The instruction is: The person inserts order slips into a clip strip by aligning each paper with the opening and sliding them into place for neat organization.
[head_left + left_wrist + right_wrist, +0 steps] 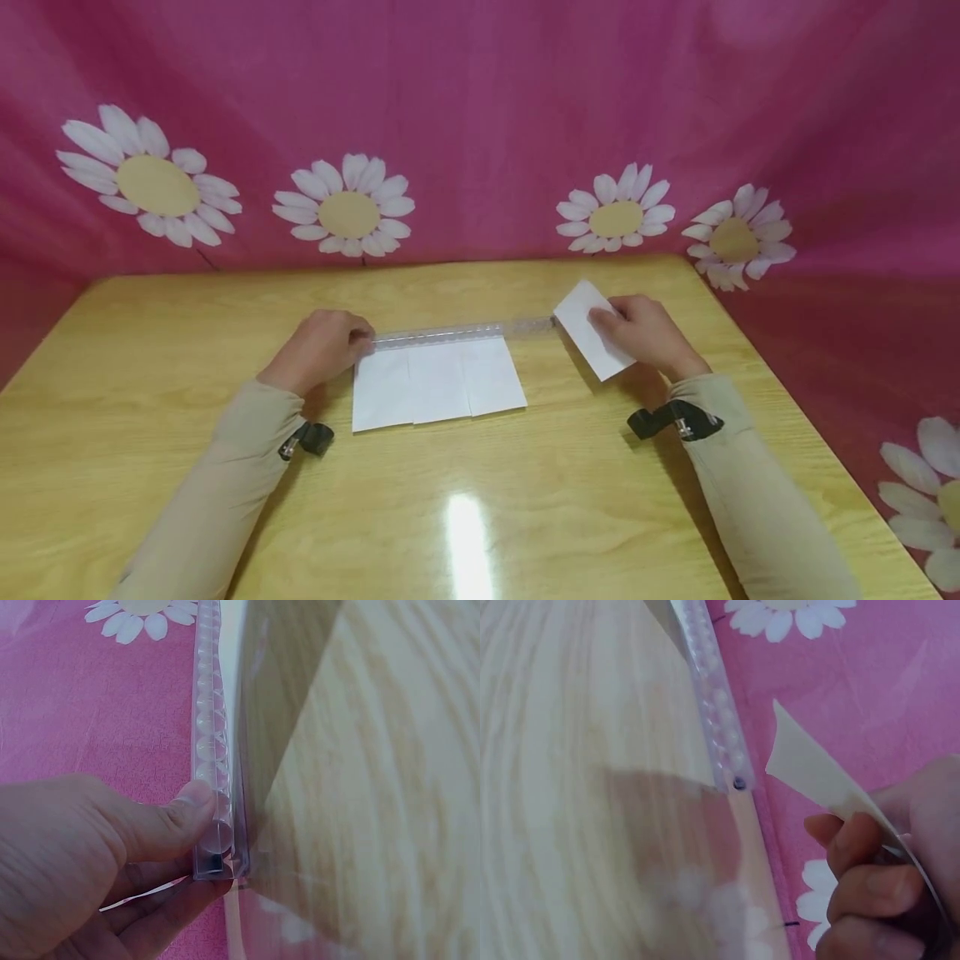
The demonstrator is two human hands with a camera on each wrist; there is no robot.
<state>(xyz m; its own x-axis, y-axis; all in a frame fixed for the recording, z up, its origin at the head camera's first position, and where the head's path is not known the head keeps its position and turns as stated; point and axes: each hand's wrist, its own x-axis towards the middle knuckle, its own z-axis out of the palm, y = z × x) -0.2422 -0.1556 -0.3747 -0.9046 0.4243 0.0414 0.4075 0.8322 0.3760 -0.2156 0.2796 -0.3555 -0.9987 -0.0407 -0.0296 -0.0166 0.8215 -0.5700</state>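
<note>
A long clear plastic strip (438, 336) with rounded bumps along it lies across the table. Along its near edge, three white paper pieces (438, 385) sit side by side. My left hand (318, 346) pinches the strip's left end; in the left wrist view the thumb presses on the clear strip (210, 742). To the right, my right hand (645, 333) holds another white paper piece (588, 329), tilted, near the strip's right end. The right wrist view has that paper (810, 761) between the thumb and curled fingers (874, 889), apart from the strip (718, 712).
The wooden table (360, 517) reflects a bright light near its front. A pink cloth (480, 125) with white daisies hangs behind the table and down its right side. Black straps (678, 419) circle both sleeves.
</note>
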